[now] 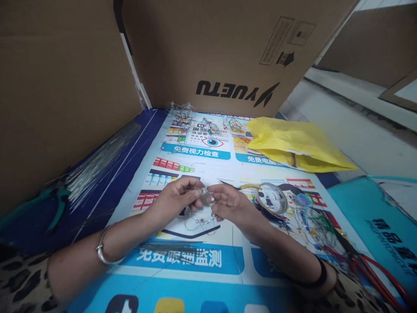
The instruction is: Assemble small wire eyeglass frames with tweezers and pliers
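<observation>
My left hand [187, 194] and my right hand [228, 202] meet near the middle of the printed sheet [208, 176]. Between their fingertips is a thin wire piece with small clear beads [212, 199]. The left thumb and forefinger pinch one side of it, and the right fingers close on the other side. Just below the hands, more small beads on fine wire [200, 221] lie on the sheet. Loose straight wires [169, 246] rest lower down, by the printed blue band.
Cardboard walls [208, 52] stand behind and left. Wire bundle [100, 161] and teal-handled pliers [58, 208] lie left. Rightward are a yellow bag [293, 141], a clear tape roll [272, 198], tangled wires [321, 226] and red-handled pliers [374, 269].
</observation>
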`<state>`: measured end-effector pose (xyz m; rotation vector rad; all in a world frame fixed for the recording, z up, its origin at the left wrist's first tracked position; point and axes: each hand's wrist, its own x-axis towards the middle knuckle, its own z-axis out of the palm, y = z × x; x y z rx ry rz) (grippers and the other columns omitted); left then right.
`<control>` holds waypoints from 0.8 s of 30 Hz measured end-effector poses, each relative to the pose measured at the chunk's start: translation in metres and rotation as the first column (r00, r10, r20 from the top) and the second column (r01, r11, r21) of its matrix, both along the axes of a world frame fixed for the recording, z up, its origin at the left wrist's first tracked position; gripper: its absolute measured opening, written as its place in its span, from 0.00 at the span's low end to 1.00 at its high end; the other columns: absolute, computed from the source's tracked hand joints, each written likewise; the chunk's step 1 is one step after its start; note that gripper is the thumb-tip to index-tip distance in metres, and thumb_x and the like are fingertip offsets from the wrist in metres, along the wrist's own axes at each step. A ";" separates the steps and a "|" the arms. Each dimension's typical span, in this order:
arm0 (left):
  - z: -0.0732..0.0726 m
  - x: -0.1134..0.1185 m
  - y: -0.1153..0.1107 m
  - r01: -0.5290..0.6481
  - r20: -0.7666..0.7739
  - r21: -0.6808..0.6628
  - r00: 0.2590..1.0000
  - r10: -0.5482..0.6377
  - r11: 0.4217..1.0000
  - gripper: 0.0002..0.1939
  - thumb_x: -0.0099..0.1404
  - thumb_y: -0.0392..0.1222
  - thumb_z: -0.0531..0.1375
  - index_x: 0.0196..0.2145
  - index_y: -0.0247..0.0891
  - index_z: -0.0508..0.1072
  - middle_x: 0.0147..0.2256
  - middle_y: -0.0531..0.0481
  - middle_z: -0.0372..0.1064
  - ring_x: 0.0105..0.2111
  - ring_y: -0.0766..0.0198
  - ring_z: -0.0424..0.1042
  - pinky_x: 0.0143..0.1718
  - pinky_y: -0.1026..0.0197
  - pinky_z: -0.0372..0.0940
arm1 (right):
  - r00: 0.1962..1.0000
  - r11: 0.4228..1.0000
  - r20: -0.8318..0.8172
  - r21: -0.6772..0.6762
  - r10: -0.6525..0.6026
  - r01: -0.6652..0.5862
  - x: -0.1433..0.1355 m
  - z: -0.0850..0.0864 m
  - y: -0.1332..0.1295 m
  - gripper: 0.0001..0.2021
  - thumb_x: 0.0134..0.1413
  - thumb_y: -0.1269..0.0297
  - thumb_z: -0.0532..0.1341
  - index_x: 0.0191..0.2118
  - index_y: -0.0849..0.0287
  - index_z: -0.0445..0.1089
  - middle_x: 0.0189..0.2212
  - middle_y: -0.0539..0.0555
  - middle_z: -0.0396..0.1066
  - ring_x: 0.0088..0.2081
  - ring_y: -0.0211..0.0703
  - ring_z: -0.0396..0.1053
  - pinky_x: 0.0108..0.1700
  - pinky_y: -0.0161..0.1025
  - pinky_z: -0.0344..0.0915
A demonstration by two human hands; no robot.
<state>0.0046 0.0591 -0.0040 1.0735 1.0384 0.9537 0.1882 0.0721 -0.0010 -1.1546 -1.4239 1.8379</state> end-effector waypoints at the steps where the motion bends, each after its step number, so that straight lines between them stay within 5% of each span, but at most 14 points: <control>1: 0.000 0.000 0.000 -0.004 0.002 -0.004 1.000 0.004 1.000 0.12 0.58 0.43 0.59 0.38 0.35 0.65 0.23 0.54 0.68 0.22 0.70 0.66 0.26 0.65 0.62 | 0.999 1.000 0.039 0.007 0.013 -0.013 0.000 0.001 -0.001 0.20 0.43 0.62 0.64 0.44 0.56 0.62 0.33 0.49 0.66 0.26 0.33 0.64 0.26 0.33 0.61; 5: 0.000 0.000 -0.001 -0.003 0.003 -0.022 1.000 0.003 1.000 0.11 0.58 0.43 0.59 0.37 0.35 0.65 0.23 0.54 0.68 0.22 0.70 0.66 0.25 0.66 0.62 | 0.989 0.998 0.142 0.045 0.033 -0.039 -0.002 0.003 -0.003 0.17 0.46 0.60 0.61 0.43 0.58 0.62 0.25 0.47 0.66 0.25 0.35 0.65 0.25 0.33 0.60; 12: 0.000 -0.001 -0.001 -0.006 -0.004 -0.012 1.000 0.006 1.000 0.12 0.58 0.45 0.59 0.37 0.35 0.65 0.22 0.56 0.66 0.22 0.70 0.65 0.25 0.65 0.60 | 0.995 0.998 0.094 0.043 0.031 -0.035 -0.001 -0.002 -0.001 0.13 0.47 0.65 0.58 0.41 0.58 0.62 0.28 0.50 0.70 0.30 0.36 0.67 0.30 0.34 0.62; 24: 0.001 -0.001 0.000 0.015 -0.042 -0.030 0.999 -0.017 0.999 0.12 0.59 0.46 0.59 0.37 0.36 0.65 0.24 0.56 0.65 0.22 0.70 0.65 0.24 0.67 0.59 | 0.999 0.994 0.003 0.096 0.049 -0.049 0.001 0.000 -0.001 0.14 0.49 0.66 0.56 0.44 0.57 0.61 0.24 0.46 0.63 0.27 0.34 0.61 0.30 0.35 0.60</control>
